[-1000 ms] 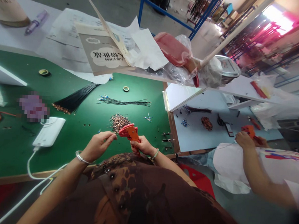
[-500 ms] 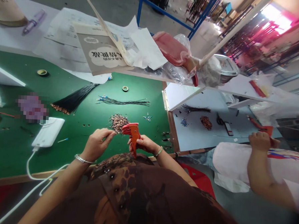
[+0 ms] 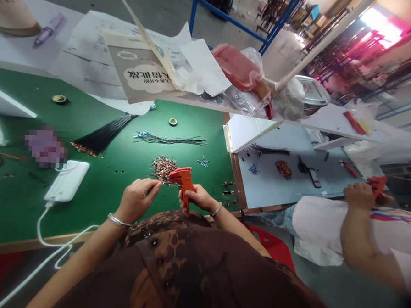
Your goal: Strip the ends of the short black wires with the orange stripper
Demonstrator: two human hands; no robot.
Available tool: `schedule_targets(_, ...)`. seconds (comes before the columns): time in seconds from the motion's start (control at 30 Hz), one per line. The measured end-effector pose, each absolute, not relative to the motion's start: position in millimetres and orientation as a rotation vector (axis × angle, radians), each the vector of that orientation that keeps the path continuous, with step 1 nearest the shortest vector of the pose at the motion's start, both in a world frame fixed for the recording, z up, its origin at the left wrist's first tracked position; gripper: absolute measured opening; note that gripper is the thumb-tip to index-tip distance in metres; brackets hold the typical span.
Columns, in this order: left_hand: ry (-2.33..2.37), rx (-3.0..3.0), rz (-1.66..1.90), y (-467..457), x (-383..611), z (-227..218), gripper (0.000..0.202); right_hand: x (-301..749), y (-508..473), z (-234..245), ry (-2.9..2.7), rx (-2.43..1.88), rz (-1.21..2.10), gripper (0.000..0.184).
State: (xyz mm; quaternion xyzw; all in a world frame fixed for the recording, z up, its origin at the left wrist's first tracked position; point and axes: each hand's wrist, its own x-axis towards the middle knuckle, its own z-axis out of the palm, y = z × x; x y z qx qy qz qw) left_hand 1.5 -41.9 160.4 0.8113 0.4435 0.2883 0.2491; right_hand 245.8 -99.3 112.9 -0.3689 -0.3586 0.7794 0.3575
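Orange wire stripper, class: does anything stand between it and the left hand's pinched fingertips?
Nothing visible does. The orange wire stripper, held in the right hand, sits just beside the pinched fingertips of the left hand, with only a small gap. The pile of copper-tipped wire pieces lies beyond them on the green mat, not between.

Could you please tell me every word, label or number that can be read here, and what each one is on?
"人情世故": large characters on the grey booklet cover, upside down.
Oval emblem on that cover: too small to read.
Marks on the tan cone at top left: perhaps "TAI", too cut off to be sure.
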Motion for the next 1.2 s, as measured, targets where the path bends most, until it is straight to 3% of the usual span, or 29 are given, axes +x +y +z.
schedule_targets(1.2, 1.276, 1.935, 0.743, -42.0, 5.6, 159.4, 0.040, 241.0, -98.9, 107.9, -0.873, -1.060, 1.945, 0.054)
